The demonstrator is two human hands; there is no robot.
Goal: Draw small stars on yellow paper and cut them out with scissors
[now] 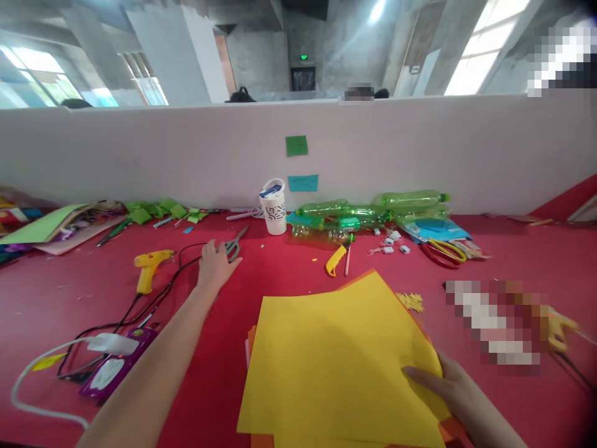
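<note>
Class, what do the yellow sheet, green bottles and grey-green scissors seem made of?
Yellow sheet: matte paper or thin card, showing crisp edges. Green bottles: probably glossy plastic, translucent with highlights. Grey-green scissors: blades likely metal, dull grey; thick handles perhaps plastic.

1. Paper (336, 361): on table (212, 379), front centre.
2. Scissors (237, 241): behind paper, left.
3. Glue gun (148, 274): left of scissors, behind power strip (125, 361).
4. Cup (274, 213): near wall (186, 155), left of bottles (413, 199).
5. Cutter (336, 260): between bottles and paper.
</note>
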